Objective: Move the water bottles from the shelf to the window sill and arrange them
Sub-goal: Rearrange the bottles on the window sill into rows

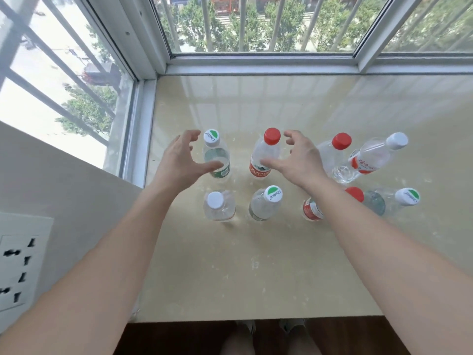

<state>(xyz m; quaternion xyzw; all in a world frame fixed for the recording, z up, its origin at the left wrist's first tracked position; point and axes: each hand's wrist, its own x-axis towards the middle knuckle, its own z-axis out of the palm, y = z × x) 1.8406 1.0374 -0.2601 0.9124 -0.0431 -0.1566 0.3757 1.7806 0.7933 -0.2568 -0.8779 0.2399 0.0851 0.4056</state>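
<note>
Several clear water bottles stand in two rows on the beige window sill (256, 265). My left hand (179, 160) is open beside the green-labelled bottle (216, 155) in the far row, thumb in front of it, fingers apart. My right hand (298, 160) is open next to the red-capped bottle (265, 155), thumb across its label. Further right in that row stand another red-capped bottle (332, 152) and a white-capped bottle (371, 157). The near row holds a white-capped bottle (218, 206), a green-and-white-capped one (265, 204), a red-labelled one (312, 210) partly behind my right forearm, and another green-and-white-capped one (394, 201).
Window frames (256, 62) and barred glass bound the sill at the back and left. A wall with a socket panel (18, 265) is at the lower left. The sill's front edge drops to a dark floor, where my feet (271, 329) show.
</note>
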